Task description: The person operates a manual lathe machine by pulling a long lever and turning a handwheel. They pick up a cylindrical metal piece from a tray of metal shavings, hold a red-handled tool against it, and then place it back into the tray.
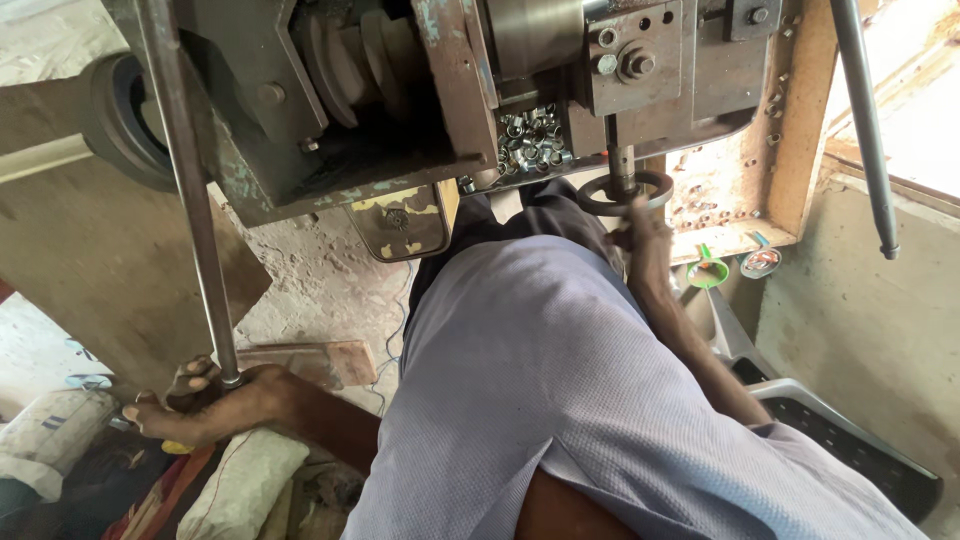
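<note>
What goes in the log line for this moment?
left hand: grips long metal rod | right hand: on small handwheel | tray of nuts: on machine

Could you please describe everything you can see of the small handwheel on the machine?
The handwheel is a small dark metal ring with spokes, worn and dull. It sits flat on the lower end of a short vertical shaft that comes down from the machine's grey metal block, just right of a tray of shiny nuts. The right hand grips its near rim from below. How many spokes it has cannot be told.
</note>
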